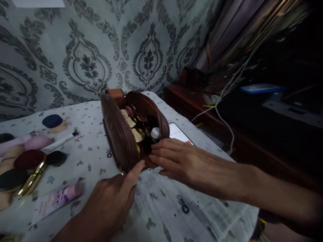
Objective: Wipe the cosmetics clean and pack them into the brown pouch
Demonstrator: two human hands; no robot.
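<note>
A brown leather cosmetic bag [116, 131] stands unzipped on the patterned cloth, its mouth facing up. Inside it I see a white-capped bottle [155, 133], yellowish items [137, 134] and dark ones that are hard to make out. My right hand [180, 158] grips the near right end of the bag, with its fingers over the rim and its thumb lower down. At the near left corner, beside the zipper, my left hand [114, 198] has its index finger stretched to the bag's edge. Its other fingers are curled and partly hidden, seemingly holding that edge.
Makeup items lie at the left: a pink-capped tube [59, 198], a gold tube [32, 176], a white tube [59, 143] and a navy-lidded jar [53, 122]. A lit phone [179, 134] lies behind the bag. White cables [228, 127] hang at the right by dark furniture [185, 101].
</note>
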